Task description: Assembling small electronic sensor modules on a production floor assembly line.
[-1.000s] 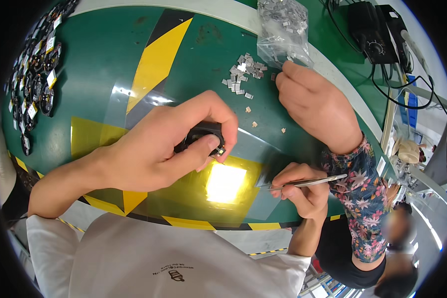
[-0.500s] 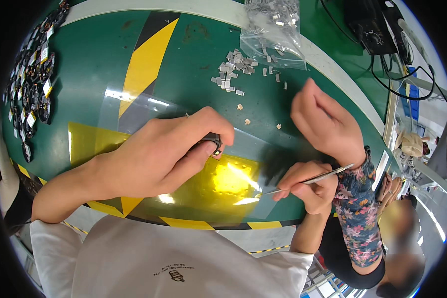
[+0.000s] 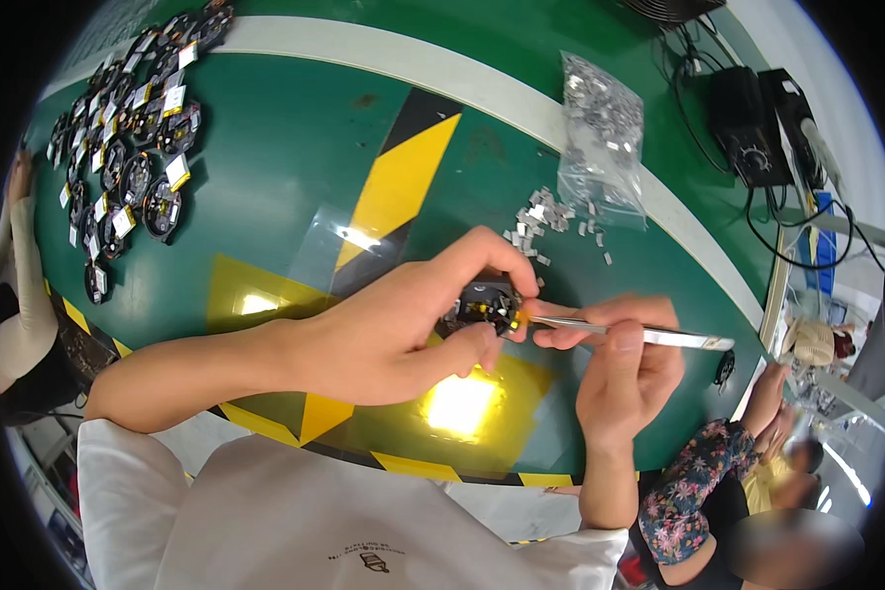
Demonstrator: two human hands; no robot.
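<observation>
My left hand [image 3: 393,339] is closed around a small black round electronic housing [image 3: 484,304], thumb and fingers at its rim. Its open face, with tiny parts inside, shows between them. From the right, my right hand [image 3: 631,379] grips a pair of metal tweezers [image 3: 674,337] like a pen. The tips reach the housing's right edge, beside my left fingertips; whether they pinch anything is too small to tell. Under the hands lies a yellow transparent film [image 3: 521,393] on the green mat [image 3: 295,187].
Many black housings with white tabs [image 3: 133,177] are heaped at the left. Small silver pieces [image 3: 536,224] lie beyond my hands, beside a clear bag [image 3: 605,138] of them. A black dial box [image 3: 747,128] stands far right. One black part [image 3: 725,369] and a co-worker's floral sleeve [image 3: 693,492] are at the right.
My right hand has brought the tweezers to the housing, which now shows its open face. The co-worker's hand has withdrawn from over the mat; a black part shows at the right. The view has shifted.
</observation>
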